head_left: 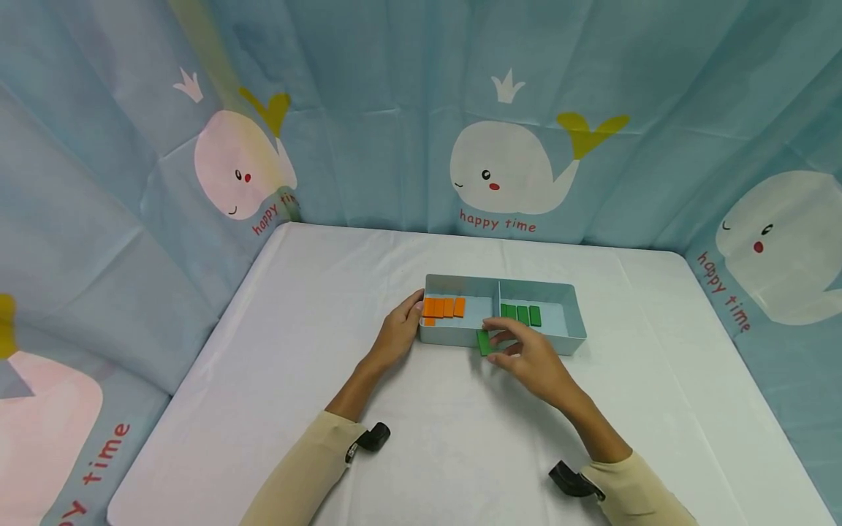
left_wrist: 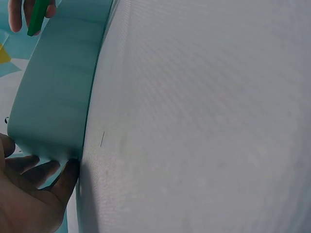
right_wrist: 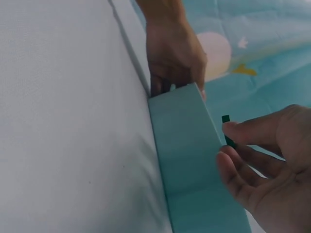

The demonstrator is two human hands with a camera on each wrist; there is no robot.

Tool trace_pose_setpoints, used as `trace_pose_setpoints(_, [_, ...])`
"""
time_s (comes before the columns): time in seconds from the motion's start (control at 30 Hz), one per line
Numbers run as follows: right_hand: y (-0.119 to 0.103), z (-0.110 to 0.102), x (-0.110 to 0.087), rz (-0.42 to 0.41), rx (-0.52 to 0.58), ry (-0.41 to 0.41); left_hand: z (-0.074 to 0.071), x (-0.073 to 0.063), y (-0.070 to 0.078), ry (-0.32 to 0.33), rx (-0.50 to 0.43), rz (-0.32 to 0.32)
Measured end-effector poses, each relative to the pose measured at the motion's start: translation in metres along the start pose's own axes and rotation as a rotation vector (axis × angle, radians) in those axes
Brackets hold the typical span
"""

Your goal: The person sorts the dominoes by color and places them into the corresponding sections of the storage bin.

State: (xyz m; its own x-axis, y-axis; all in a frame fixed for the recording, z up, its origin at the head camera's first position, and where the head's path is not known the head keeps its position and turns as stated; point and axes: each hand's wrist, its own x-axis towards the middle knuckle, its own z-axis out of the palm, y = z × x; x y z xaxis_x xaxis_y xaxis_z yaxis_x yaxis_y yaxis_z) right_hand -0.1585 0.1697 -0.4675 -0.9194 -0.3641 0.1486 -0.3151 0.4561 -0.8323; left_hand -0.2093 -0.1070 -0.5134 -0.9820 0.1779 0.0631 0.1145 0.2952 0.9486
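A pale teal two-compartment box (head_left: 454,335) rests on the white table. My left hand (head_left: 397,332) holds its left end, with fingertips against the end wall in the left wrist view. Several flat orange tiles (head_left: 449,307) lie in a row in the left compartment, one more partly below them. The right compartment contains several green tiles (head_left: 522,315). Between thumb and fingers, my right hand (head_left: 531,361) pinches another green tile (head_left: 484,342) in front of the box, near the divider (head_left: 498,298). That tile appears edge-on in the right wrist view.
White cloth covers the table (head_left: 408,467) around the box. Behind and at both sides hangs a blue curtain (head_left: 388,161) printed with whales. Each sleeve cuff carries a black wrist camera, one at the left (head_left: 373,437) and one at the right (head_left: 569,480).
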Motion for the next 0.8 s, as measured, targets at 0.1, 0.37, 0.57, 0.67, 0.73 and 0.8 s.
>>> trace_pose_setpoints(0.1, [0.001,-0.006,0.000,-0.023,0.004,0.020,0.000,0.001,0.000,-0.002,0.005,-0.004])
trace_pose_setpoints(0.37, [0.006,-0.021,0.003,-0.071,-0.017,0.072,0.000,0.000,0.000,0.000,0.005,-0.007])
trace_pose_setpoints(0.57, [0.010,-0.030,0.005,-0.046,-0.055,0.116,0.000,0.000,0.001,-0.001,0.005,-0.010])
trace_pose_setpoints(0.67, [0.012,-0.033,0.006,-0.033,-0.073,0.134,0.000,0.000,0.001,-0.001,0.005,-0.010])
trace_pose_setpoints(0.73, [0.014,-0.035,0.007,-0.030,-0.079,0.139,0.000,0.000,0.000,-0.002,0.008,-0.009])
trace_pose_setpoints(0.8, [0.016,-0.038,0.009,-0.033,-0.087,0.147,0.000,0.000,0.001,-0.003,0.008,-0.009])
